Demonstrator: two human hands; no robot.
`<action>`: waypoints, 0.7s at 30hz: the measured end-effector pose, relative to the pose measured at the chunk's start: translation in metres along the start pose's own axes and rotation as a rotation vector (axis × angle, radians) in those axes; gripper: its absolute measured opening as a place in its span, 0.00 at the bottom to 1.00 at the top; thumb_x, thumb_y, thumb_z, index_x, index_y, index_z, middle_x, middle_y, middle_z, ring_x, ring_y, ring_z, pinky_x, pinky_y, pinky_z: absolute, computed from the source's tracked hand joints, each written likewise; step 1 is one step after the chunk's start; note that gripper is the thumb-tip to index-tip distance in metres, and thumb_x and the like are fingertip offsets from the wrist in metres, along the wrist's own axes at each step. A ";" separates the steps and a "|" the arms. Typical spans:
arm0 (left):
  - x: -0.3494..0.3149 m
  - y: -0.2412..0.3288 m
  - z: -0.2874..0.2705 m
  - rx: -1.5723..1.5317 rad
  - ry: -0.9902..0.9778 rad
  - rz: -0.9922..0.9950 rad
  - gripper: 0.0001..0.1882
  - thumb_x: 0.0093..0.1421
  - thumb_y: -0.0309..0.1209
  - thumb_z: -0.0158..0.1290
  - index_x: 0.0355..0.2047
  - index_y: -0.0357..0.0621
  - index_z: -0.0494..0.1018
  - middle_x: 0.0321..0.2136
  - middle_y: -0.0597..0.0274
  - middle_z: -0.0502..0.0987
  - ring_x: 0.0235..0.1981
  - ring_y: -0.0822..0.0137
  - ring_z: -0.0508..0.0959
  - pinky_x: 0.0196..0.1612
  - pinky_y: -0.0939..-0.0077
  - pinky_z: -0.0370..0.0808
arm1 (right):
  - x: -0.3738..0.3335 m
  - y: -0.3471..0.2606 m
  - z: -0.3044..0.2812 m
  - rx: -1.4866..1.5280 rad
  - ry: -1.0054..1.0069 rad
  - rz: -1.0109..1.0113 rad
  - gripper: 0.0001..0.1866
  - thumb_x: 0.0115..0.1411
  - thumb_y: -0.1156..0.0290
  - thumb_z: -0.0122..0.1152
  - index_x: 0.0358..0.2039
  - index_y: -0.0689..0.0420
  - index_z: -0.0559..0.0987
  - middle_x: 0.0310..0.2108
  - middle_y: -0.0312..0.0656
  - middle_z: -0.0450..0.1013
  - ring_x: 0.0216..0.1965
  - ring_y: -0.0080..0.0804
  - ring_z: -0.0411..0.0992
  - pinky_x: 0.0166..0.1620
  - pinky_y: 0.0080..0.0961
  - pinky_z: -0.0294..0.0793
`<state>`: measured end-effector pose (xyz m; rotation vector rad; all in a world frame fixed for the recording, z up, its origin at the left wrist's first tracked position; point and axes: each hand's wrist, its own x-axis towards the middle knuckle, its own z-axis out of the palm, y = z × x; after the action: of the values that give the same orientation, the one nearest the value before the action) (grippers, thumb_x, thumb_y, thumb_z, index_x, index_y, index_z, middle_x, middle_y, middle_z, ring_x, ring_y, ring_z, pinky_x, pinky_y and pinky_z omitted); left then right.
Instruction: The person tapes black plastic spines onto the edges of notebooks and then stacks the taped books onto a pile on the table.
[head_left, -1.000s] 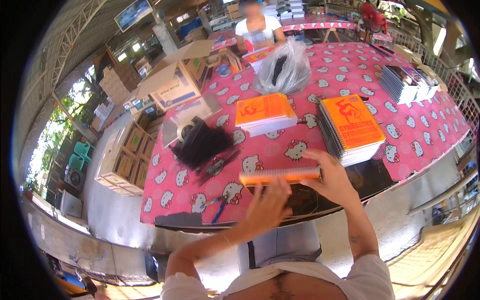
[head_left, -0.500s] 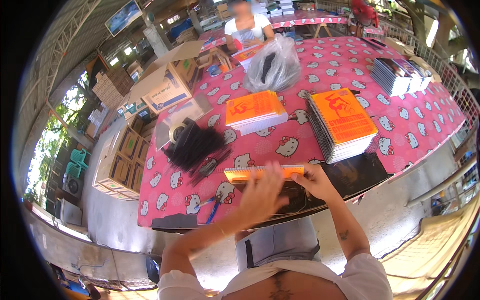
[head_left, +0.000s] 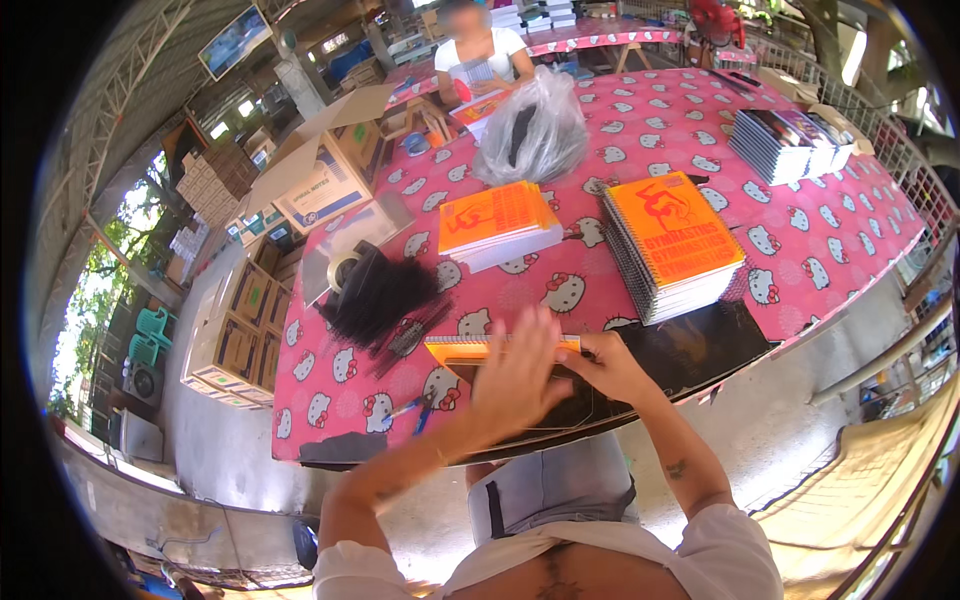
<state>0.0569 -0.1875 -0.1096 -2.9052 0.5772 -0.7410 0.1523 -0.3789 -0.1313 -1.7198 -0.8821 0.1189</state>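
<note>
Along the near edge of the pink cartoon-patterned worktop, a thin orange-covered spiral notebook is held nearly edge-on, its long axis running left to right, roughly parallel to that edge, with its coiled side uppermost. Its right end is pinched between thumb and fingers by the right hand, so the notebook extends leftward from that grip. Its middle is crossed by the left hand, nearer the body, with palm flattened and fingers extended; whether contact is made cannot be told through the blur.

On the top cover of the tall stack of orange spiral notebooks, toward the right of the near edge, a red figure and bold red lettering are printed. Similar red print is borne by the lower orange-and-white stack farther left. Dark lettering is carried by the open brown cardboard carton at the left edge. On the held cover, no writing can be made out.
</note>
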 end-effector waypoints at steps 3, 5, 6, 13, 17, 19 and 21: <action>-0.014 0.013 0.009 -0.063 0.009 0.074 0.44 0.67 0.57 0.49 0.70 0.34 0.60 0.72 0.43 0.59 0.74 0.47 0.56 0.73 0.43 0.47 | 0.003 0.003 0.009 0.167 0.064 -0.150 0.12 0.63 0.73 0.66 0.46 0.60 0.84 0.24 0.46 0.77 0.21 0.24 0.68 0.27 0.27 0.68; 0.021 -0.003 -0.007 -0.002 0.023 -0.052 0.44 0.68 0.55 0.48 0.70 0.29 0.57 0.72 0.38 0.56 0.75 0.44 0.54 0.73 0.39 0.45 | 0.001 -0.004 0.002 0.067 0.029 -0.052 0.12 0.61 0.74 0.68 0.46 0.61 0.84 0.25 0.47 0.77 0.22 0.26 0.69 0.28 0.27 0.69; 0.019 0.001 -0.010 -0.098 -0.011 -0.037 0.43 0.67 0.52 0.51 0.70 0.29 0.57 0.72 0.38 0.56 0.75 0.44 0.53 0.73 0.39 0.44 | 0.001 -0.008 -0.003 0.059 0.030 -0.054 0.12 0.61 0.74 0.68 0.46 0.61 0.84 0.25 0.47 0.77 0.22 0.26 0.69 0.28 0.27 0.69; 0.037 -0.019 -0.031 -0.426 -0.064 -0.104 0.15 0.67 0.38 0.56 0.48 0.41 0.78 0.44 0.55 0.83 0.49 0.55 0.82 0.73 0.43 0.50 | 0.010 -0.028 -0.041 0.207 -0.001 -0.039 0.12 0.62 0.76 0.68 0.44 0.67 0.84 0.31 0.44 0.83 0.34 0.22 0.79 0.42 0.24 0.80; 0.041 -0.012 -0.026 -0.502 0.183 -0.050 0.07 0.64 0.34 0.61 0.38 0.45 0.78 0.30 0.64 0.82 0.32 0.60 0.82 0.72 0.46 0.52 | 0.022 -0.034 -0.059 0.100 -0.156 0.068 0.10 0.64 0.75 0.67 0.42 0.67 0.85 0.33 0.43 0.84 0.38 0.23 0.80 0.46 0.24 0.81; 0.041 -0.010 -0.024 -0.506 0.202 -0.048 0.08 0.63 0.34 0.62 0.37 0.45 0.78 0.29 0.64 0.81 0.31 0.60 0.82 0.72 0.46 0.52 | 0.028 -0.036 -0.066 0.088 -0.256 0.066 0.10 0.63 0.75 0.67 0.43 0.66 0.85 0.33 0.42 0.84 0.37 0.23 0.80 0.45 0.24 0.81; 0.040 -0.010 -0.023 -0.507 0.221 -0.052 0.08 0.63 0.34 0.62 0.37 0.45 0.78 0.28 0.64 0.80 0.30 0.60 0.81 0.72 0.46 0.52 | 0.034 -0.038 -0.070 0.038 -0.285 0.055 0.09 0.63 0.76 0.66 0.42 0.66 0.85 0.33 0.42 0.84 0.37 0.23 0.80 0.45 0.24 0.81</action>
<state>0.0820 -0.1932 -0.0697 -3.3270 0.8191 -1.0711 0.1927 -0.4108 -0.0614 -1.7179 -1.0324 0.4231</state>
